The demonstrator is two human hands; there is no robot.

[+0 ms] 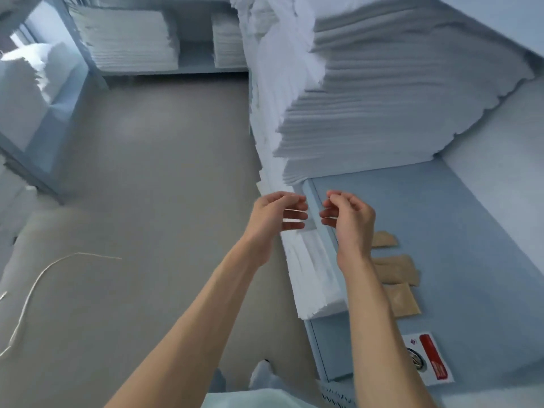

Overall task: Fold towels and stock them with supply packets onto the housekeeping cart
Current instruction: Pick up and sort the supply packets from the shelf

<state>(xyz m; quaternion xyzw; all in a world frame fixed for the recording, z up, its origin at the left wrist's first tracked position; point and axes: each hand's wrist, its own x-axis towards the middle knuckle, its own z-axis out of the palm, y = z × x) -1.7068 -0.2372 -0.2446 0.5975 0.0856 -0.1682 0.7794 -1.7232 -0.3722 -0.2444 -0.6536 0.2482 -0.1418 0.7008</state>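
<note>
Both hands are raised in front of the body, near each other but not touching. The left hand [278,212] and the right hand [348,214] are seen with fingers loosely curled toward one another, and nothing is held in them, as far as the blurred picture lets it be judged. Behind them a tall pile of white towels [382,92] is stacked on a pale blue cart top [441,231]. A lower pile of towels [315,275] lies along the left edge of this top. Three brown packets [400,270] are laid in a row on the blue surface, just beside the right forearm. On the grey floor [147,172] a thin white cord [38,285] is seen. More white linen is kept on shelves [132,39] at the far wall.
</note>
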